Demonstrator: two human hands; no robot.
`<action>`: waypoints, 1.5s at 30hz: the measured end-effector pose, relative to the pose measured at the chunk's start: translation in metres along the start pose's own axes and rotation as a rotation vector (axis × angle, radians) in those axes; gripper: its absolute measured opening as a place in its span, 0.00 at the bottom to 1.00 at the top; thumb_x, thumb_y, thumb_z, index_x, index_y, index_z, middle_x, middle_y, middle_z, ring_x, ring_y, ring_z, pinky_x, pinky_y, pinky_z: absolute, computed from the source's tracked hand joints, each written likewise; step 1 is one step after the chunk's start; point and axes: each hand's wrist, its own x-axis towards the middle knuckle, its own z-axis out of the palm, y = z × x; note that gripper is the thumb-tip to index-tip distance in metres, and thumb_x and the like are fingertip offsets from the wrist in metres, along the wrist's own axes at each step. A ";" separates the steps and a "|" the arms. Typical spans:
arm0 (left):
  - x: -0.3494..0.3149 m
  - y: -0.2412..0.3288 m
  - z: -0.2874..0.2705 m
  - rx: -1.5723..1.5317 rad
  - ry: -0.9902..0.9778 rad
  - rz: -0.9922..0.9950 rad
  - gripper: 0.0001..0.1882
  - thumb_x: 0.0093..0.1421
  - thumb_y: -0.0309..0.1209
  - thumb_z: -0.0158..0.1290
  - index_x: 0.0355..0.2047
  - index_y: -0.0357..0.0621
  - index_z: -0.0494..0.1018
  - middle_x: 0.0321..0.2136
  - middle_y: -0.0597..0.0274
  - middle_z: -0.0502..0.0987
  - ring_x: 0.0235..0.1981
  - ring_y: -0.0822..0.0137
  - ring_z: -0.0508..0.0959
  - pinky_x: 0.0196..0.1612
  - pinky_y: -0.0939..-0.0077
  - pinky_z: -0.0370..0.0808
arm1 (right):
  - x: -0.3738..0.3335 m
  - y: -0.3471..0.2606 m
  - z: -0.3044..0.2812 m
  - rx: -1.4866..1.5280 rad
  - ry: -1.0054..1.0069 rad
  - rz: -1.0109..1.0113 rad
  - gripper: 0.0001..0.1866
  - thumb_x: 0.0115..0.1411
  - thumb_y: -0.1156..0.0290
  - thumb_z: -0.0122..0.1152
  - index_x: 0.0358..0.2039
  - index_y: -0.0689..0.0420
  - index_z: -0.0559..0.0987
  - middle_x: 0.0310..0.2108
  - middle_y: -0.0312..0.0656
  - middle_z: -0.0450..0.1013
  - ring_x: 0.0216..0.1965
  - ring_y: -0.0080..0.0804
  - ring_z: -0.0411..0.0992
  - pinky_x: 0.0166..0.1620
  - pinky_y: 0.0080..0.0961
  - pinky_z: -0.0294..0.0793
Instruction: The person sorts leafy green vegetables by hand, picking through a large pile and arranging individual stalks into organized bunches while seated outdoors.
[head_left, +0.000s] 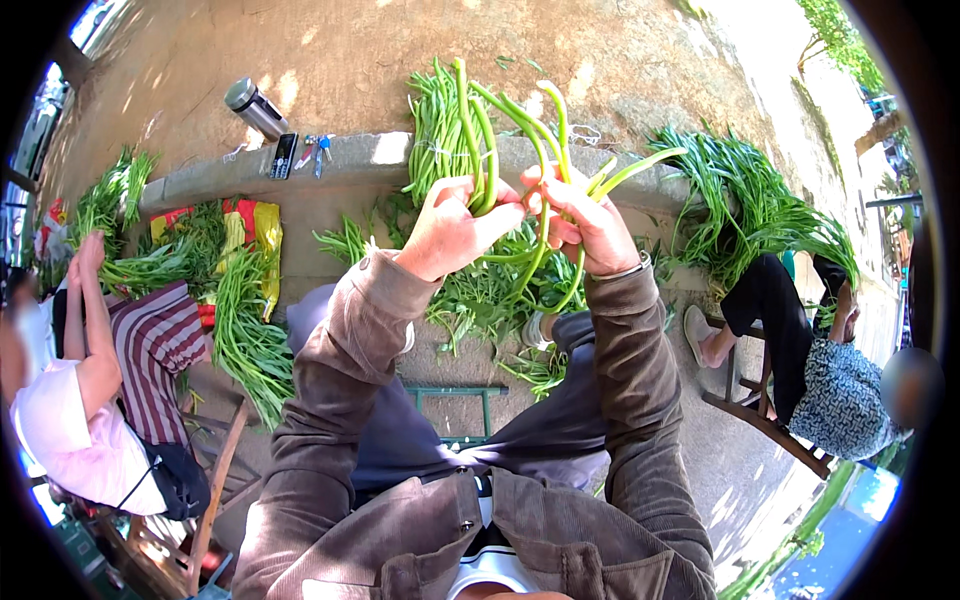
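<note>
no legible text, label, number or sign; marks on the dark phone [284,156] too small for reading

On the low grey concrete kerb [352,167], a black rectangular phone [283,157] is lying left of a long-stemmed green bundle [436,140]; a silver cylindrical metal flask [258,110] is standing behind the phone, and long green leafy stalks [755,190] are lying rightward.

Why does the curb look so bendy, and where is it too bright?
Head view, upper middle: the concrete curb curves, probably because the fisheye lens bends straight edges; head view, upper right: the sunlit ground glares almost white; head view, center: the green stems, left hand and right hand look fairly clear.
</note>
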 end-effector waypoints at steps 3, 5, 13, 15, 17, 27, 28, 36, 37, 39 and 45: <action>0.000 0.008 -0.001 0.060 0.001 -0.057 0.05 0.52 0.26 0.54 0.27 0.36 0.75 0.20 0.70 0.73 0.22 0.81 0.68 0.25 0.84 0.66 | 0.005 0.007 -0.006 -0.030 0.040 -0.047 0.12 0.60 0.64 0.50 0.37 0.58 0.72 0.24 0.32 0.68 0.15 0.12 0.57 0.18 0.10 0.56; -0.001 0.014 -0.001 0.076 0.008 -0.085 0.04 0.52 0.25 0.54 0.27 0.36 0.75 0.21 0.69 0.73 0.24 0.81 0.69 0.27 0.84 0.66 | 0.007 0.012 -0.003 -0.055 0.108 -0.106 0.12 0.60 0.63 0.50 0.36 0.58 0.72 0.23 0.32 0.68 0.15 0.13 0.59 0.19 0.11 0.59; 0.002 0.009 -0.007 -0.027 0.256 0.016 0.03 0.52 0.25 0.55 0.25 0.37 0.74 0.20 0.69 0.72 0.21 0.81 0.68 0.24 0.85 0.65 | 0.016 0.019 0.004 -0.065 0.467 -0.277 0.15 0.60 0.59 0.51 0.34 0.59 0.72 0.23 0.33 0.68 0.17 0.13 0.59 0.20 0.13 0.61; 0.002 0.010 -0.016 -0.160 0.272 -0.084 0.05 0.53 0.27 0.55 0.29 0.40 0.73 0.17 0.74 0.68 0.13 0.84 0.62 0.15 0.89 0.57 | 0.018 0.009 -0.012 -0.145 0.521 -0.307 0.14 0.60 0.59 0.50 0.32 0.58 0.72 0.21 0.33 0.67 0.16 0.14 0.58 0.20 0.14 0.60; 0.003 0.017 -0.029 -0.227 0.231 -0.187 0.10 0.53 0.30 0.57 0.34 0.40 0.72 0.15 0.77 0.64 0.10 0.85 0.60 0.13 0.90 0.54 | 0.014 -0.004 -0.031 -0.288 0.599 -0.346 0.15 0.61 0.59 0.47 0.27 0.58 0.73 0.20 0.32 0.66 0.17 0.16 0.59 0.21 0.15 0.60; 0.005 0.016 -0.074 -0.706 0.154 -0.255 0.29 0.61 0.54 0.36 0.41 0.39 0.69 0.19 0.70 0.69 0.12 0.81 0.61 0.14 0.87 0.56 | -0.012 -0.026 -0.072 -0.498 0.806 -0.434 0.14 0.62 0.61 0.48 0.26 0.59 0.69 0.11 0.31 0.61 0.10 0.17 0.59 0.14 0.14 0.57; 0.005 0.014 -0.074 -0.697 0.185 -0.256 0.28 0.61 0.53 0.37 0.41 0.39 0.70 0.19 0.70 0.69 0.12 0.81 0.61 0.14 0.87 0.56 | -0.010 -0.025 -0.071 -0.538 0.812 -0.405 0.14 0.61 0.61 0.49 0.25 0.59 0.70 0.11 0.31 0.61 0.10 0.16 0.59 0.13 0.14 0.57; 0.009 0.009 -0.045 -0.550 0.276 -0.299 0.29 0.62 0.52 0.32 0.40 0.38 0.70 0.22 0.69 0.69 0.20 0.77 0.64 0.22 0.84 0.60 | 0.008 0.010 -0.002 -0.496 0.455 -0.227 0.13 0.54 0.61 0.60 0.26 0.57 0.72 0.14 0.28 0.63 0.11 0.13 0.59 0.13 0.12 0.56; 0.011 0.013 -0.036 -0.514 0.288 -0.313 0.30 0.62 0.52 0.31 0.41 0.37 0.70 0.23 0.68 0.71 0.19 0.77 0.63 0.22 0.84 0.61 | 0.011 0.013 0.008 -0.407 0.354 -0.260 0.13 0.52 0.62 0.62 0.25 0.58 0.72 0.14 0.28 0.63 0.12 0.13 0.59 0.14 0.13 0.57; 0.012 0.010 -0.023 -0.579 0.223 -0.335 0.30 0.62 0.51 0.32 0.42 0.37 0.70 0.26 0.65 0.73 0.23 0.77 0.69 0.23 0.84 0.64 | 0.016 0.021 0.031 -0.401 0.339 -0.128 0.11 0.49 0.68 0.64 0.25 0.60 0.72 0.15 0.30 0.65 0.14 0.15 0.62 0.18 0.14 0.61; 0.014 -0.011 -0.005 -0.725 0.074 -0.230 0.24 0.62 0.43 0.39 0.46 0.33 0.67 0.36 0.61 0.72 0.40 0.70 0.70 0.46 0.78 0.65 | 0.026 0.022 0.039 -0.346 0.311 -0.158 0.11 0.46 0.74 0.66 0.28 0.63 0.73 0.22 0.37 0.72 0.23 0.20 0.68 0.27 0.17 0.69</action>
